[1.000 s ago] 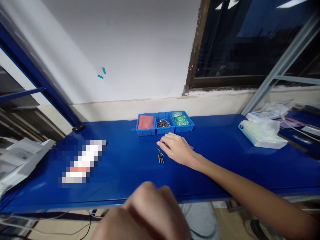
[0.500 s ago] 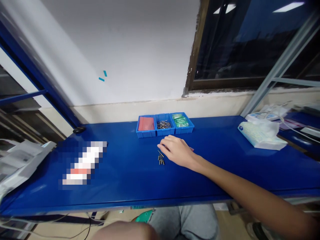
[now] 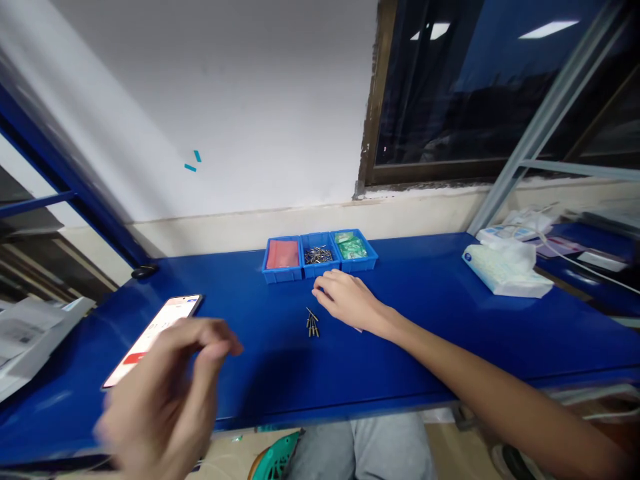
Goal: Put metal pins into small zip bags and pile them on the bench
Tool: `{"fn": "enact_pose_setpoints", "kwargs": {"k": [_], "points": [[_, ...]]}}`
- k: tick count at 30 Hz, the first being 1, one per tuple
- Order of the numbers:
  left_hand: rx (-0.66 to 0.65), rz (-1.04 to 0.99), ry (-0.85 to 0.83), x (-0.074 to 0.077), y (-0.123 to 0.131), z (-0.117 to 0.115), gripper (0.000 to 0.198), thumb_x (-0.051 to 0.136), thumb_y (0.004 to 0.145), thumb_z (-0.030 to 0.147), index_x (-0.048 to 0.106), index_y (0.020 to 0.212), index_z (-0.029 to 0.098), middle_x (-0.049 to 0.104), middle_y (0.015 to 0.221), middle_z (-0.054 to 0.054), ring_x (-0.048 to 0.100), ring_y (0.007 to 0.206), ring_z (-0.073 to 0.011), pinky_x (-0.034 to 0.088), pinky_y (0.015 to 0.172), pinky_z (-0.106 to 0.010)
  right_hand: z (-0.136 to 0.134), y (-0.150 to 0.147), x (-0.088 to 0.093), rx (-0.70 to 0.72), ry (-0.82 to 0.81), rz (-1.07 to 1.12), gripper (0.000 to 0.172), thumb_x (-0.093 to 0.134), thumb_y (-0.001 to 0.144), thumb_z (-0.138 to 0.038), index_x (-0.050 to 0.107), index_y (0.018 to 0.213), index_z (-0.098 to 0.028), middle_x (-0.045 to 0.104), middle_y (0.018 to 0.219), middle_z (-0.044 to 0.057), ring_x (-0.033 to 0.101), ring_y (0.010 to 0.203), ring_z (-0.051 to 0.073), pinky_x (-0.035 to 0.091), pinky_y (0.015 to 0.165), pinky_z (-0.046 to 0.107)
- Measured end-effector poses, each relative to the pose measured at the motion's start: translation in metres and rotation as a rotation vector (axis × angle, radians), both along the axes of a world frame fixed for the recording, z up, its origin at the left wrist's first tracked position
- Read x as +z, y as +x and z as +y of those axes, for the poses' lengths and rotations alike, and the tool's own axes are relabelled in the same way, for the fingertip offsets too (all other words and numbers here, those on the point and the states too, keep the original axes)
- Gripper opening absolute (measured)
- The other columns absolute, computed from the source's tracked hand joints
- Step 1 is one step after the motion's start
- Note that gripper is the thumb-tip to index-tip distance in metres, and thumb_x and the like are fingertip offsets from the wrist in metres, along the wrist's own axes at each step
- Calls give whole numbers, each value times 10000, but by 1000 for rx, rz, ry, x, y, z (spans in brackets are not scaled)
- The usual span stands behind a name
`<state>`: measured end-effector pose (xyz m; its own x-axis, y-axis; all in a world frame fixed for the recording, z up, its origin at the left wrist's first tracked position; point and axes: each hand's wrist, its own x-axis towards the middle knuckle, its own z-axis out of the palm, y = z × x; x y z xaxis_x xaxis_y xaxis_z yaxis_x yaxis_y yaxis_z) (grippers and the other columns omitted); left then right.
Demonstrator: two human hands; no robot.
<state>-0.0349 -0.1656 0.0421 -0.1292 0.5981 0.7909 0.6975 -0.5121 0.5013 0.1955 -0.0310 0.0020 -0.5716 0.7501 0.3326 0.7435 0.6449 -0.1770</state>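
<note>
My right hand (image 3: 347,299) lies palm down on the blue table (image 3: 430,320), fingers loosely curled, just right of a few small metal pins (image 3: 312,323); nothing shows in it. My left hand (image 3: 165,393) hovers blurred over the table's near left edge, fingers bent together, close to a phone (image 3: 167,319) with a lit screen lying flat. Behind the right hand stand three small blue bins: one with a red sheet (image 3: 282,255), one with metal pins (image 3: 317,255), one with green packets (image 3: 351,247).
A white tissue pack (image 3: 505,270) lies at the right, with more packets and a cable beyond it. Papers (image 3: 30,333) sit at the far left. A small black object (image 3: 144,271) rests by the wall. My knees show below the table edge.
My left hand dropped out of view, then rose again at the left over the phone. The view shifted slightly right. My right hand stayed put beside the pins.
</note>
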Motion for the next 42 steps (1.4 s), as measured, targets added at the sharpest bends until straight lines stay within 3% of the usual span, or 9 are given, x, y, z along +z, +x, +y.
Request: {"fn": "enact_pose_setpoints", "kwargs": {"k": [4,9,11,14,20,25,34,37,42], "points": [[-135,304,-116,-9,11,51,243,492,991,278,543,767,198,560,680,9,497,576,-124,385,570,-257,4,4,0,53,-22,-11,260,432,1033,-299,637,922,-185,659,904,59,602,892,190,398,728,288],[-69,599,-318,-20,21,112,500,414,1025,452,495,607,189,521,546,-7,446,497,-137,295,522,-264,2,3,0,115,-76,-27,204,508,997,-297,657,914,-184,662,925,64,611,885,191,406,737,288],[-73,668,-429,-22,22,132,436,415,1030,417,579,698,187,609,609,-36,533,534,-167,321,529,-263,-1,3,1,136,-97,-47,193,551,974,-324,653,877,-192,668,903,52,612,856,187,391,693,279],[-252,732,-478,-30,21,151,237,427,1019,255,641,940,189,714,859,-69,657,722,-203,425,615,-271,-4,2,2,138,-111,-74,178,600,940,-351,633,847,-202,677,904,36,611,828,182,360,641,272],[-471,755,-429,-50,9,156,259,460,976,141,654,1129,218,680,1117,-60,668,971,-201,507,819,-289,-3,0,-2,115,-129,-112,191,625,914,-363,611,801,-210,674,895,29,619,840,183,330,605,269],[-438,775,-447,-49,7,152,249,460,1015,247,689,1095,192,690,1063,-70,676,924,-209,527,818,-311,-4,-3,-2,97,-162,-130,159,622,902,-315,615,782,-211,671,832,31,621,792,192,350,607,272],[-451,679,-426,-57,11,150,423,310,1075,326,481,1436,185,636,1314,-107,627,1172,-245,507,975,-382,-9,-8,-3,62,-134,-172,136,535,937,-187,615,828,-188,696,879,89,665,861,240,426,701,304],[-483,646,-436,-55,14,149,403,299,1078,357,560,1340,196,645,1300,-87,627,1161,-227,487,992,-363,-7,-4,-3,58,-106,-162,143,498,981,-223,606,895,-185,686,937,96,661,891,236,427,720,303],[-512,667,-434,-53,18,147,359,354,1064,368,658,1031,180,690,944,-57,657,868,-191,492,824,-307,-2,1,2,8,-80,-136,168,438,1022,-224,573,932,-178,665,965,96,628,891,220,400,689,292]]}}
